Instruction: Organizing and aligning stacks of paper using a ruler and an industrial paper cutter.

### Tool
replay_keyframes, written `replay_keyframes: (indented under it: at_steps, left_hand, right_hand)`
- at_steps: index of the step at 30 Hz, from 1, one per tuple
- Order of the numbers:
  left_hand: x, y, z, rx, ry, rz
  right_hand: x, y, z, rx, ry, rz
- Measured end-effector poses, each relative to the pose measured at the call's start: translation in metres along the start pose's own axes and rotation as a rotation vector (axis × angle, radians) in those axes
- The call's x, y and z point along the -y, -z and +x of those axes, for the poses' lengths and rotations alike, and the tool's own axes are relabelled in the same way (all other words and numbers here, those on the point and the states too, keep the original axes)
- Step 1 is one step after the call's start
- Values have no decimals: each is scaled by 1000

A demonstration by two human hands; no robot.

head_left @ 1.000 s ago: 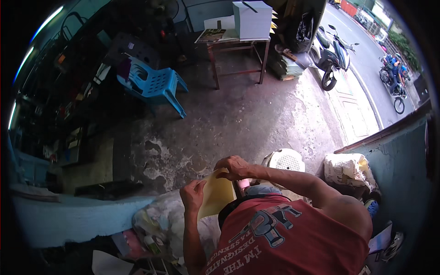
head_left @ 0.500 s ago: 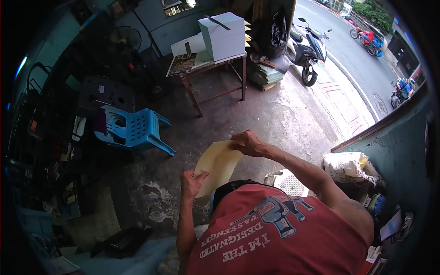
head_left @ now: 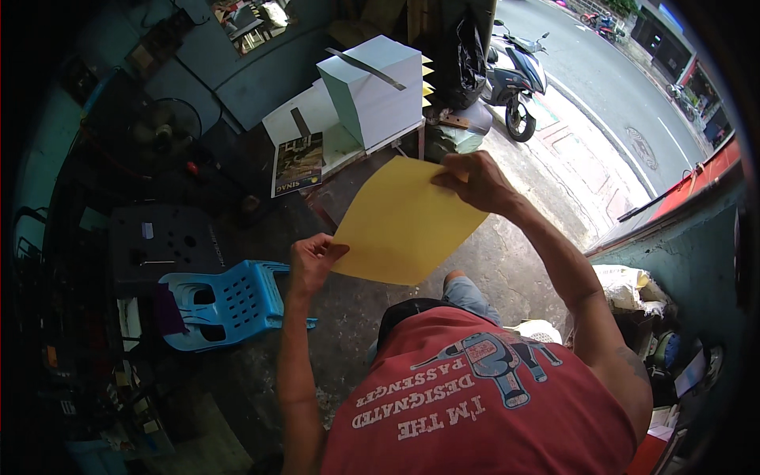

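Note:
A sheet of yellow paper [head_left: 408,222] is stretched out in front of me, bowed slightly along its length. My left hand [head_left: 313,260] pinches its lower left edge between thumb and fingers. At the upper right corner, my right hand [head_left: 477,182] grips the sheet, the thumb underneath and the fingers curled. Beyond the sheet stands a tall stack of white paper [head_left: 380,95] with a dark strip across its top and yellow corners sticking out on the right. A printed magazine or poster [head_left: 298,166] lies to the left of that stack.
The stack rests on a small table [head_left: 336,162]. A blue plastic chair [head_left: 237,305] stands at left, near a dark fan [head_left: 162,131]. At the right, a white sack [head_left: 629,289] sits by the wall. A motorbike [head_left: 514,79] is parked outside by the road.
Both hands have lifted the yellow sheet up and forward, and it is spread wider and flatter. The view has moved nearer the table and stack.

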State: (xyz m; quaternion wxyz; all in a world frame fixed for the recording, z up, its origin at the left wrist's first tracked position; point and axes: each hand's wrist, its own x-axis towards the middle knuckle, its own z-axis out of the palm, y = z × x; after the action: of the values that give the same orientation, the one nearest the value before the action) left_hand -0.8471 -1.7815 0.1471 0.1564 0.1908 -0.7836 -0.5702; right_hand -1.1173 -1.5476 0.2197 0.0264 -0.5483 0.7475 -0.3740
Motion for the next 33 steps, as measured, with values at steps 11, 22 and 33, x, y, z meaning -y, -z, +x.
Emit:
replay_keyframes:
  at_steps: [11, 22, 33]
  left_hand:
    - [-38, 10, 341, -343, -170, -50]
    - [10, -108, 409, -604, 435, -533]
    - [-21, -157, 438, -530, 493, -823]
  right_hand:
    - [-231, 98, 301, -64, -14, 263]
    - [-469, 75, 454, 63, -345, 829]
    - [-512, 35, 454, 64, -318, 867]
